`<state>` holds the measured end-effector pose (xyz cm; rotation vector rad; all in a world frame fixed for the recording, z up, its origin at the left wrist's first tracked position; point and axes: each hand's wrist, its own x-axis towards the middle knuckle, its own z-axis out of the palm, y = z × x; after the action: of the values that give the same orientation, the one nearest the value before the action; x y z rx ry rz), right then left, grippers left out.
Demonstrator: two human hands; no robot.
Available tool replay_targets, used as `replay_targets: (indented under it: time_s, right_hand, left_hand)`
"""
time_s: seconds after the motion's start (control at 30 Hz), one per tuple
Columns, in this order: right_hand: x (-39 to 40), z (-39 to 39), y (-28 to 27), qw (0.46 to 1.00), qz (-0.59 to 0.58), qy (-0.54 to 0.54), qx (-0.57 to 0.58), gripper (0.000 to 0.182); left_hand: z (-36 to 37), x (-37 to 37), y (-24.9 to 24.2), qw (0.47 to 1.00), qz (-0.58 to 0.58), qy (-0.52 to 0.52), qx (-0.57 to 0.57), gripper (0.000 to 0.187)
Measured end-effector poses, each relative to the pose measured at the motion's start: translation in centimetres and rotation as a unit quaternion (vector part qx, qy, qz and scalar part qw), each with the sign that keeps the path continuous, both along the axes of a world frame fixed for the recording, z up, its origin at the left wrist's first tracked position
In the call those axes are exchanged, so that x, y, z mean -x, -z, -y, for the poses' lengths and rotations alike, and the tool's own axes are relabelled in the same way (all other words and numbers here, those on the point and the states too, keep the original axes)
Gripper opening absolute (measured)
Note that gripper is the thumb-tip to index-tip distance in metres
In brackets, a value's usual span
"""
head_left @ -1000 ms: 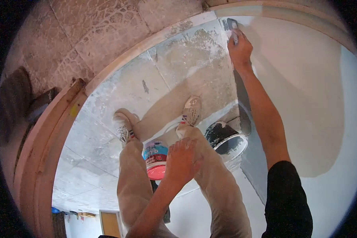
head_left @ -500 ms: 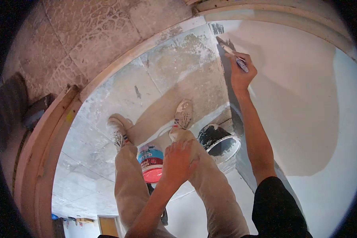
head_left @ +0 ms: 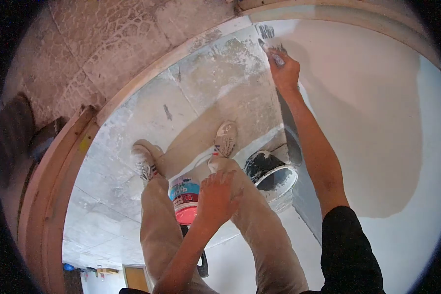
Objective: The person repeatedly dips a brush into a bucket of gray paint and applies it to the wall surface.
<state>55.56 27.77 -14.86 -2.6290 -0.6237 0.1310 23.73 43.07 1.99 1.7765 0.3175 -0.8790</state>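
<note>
My right hand grips a paintbrush near the top of the wall. The brush tip is by the wall's lower edge, where dark paint strokes show. My left hand rests on my knee, its fingers spread and nothing held. Beside that hand, between my legs, stands a bucket with a blue and red label. A black bucket with a paint-smeared rim is near my right leg, close to the wall.
The tiled floor is stained with white smears. A curved wooden frame runs along the left. Beyond it lie rough paving and a dark object. A doorway shows at the bottom.
My right hand has moved up and slightly left with the brush, toward the dark strokes. My left hand stays on my knee.
</note>
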Motion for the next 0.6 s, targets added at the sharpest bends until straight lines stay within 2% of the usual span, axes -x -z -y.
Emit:
replay_targets:
  time_s: [0.07, 0.1, 0.2, 0.23, 0.37, 0.43, 0.5, 0.6]
  right_hand:
    - [-0.8, 0.4, 1.5, 0.997, -0.017, 0.042, 0.055, 0.021]
    - [-1.4, 1.4, 3.5, 0.999, 0.029, -0.003, 0.036, 0.022]
    - [-2.7, 1.0, 3.7, 0.986, 0.048, -0.038, 0.155, 0.023]
    - [-2.8, 1.0, 3.0, 0.989, 0.064, -0.062, 0.122, 0.023]
    - [-1.2, 0.4, -1.4, 0.990, 0.127, -0.036, 0.049, 0.021]
    - [0.3, 0.4, -2.5, 0.994, 0.102, -0.020, 0.021, 0.021]
    - [0.7, 0.2, -1.8, 0.996, 0.091, -0.018, 0.018, 0.022]
    - [0.0, 0.8, 2.6, 0.994, 0.076, -0.036, 0.073, 0.024]
  left_hand:
    - [-0.2, 0.0, -0.1, 1.000, 0.002, -0.006, 0.004, 0.060]
    - [-0.2, 0.0, -0.1, 1.000, 0.004, -0.008, 0.006, 0.060]
    - [0.2, 0.5, 0.3, 1.000, 0.009, -0.024, 0.003, 0.059]
    - [0.1, 0.5, 0.3, 1.000, 0.012, -0.025, -0.004, 0.058]
    - [0.3, 0.2, 0.1, 0.999, 0.016, -0.043, 0.000, 0.056]
    - [0.4, 0.1, 0.0, 0.999, 0.020, -0.050, 0.002, 0.055]
    - [0.7, 0.3, 0.2, 0.998, 0.030, -0.049, -0.007, 0.056]
    - [0.6, 0.2, 0.3, 0.999, 0.022, -0.035, -0.011, 0.057]
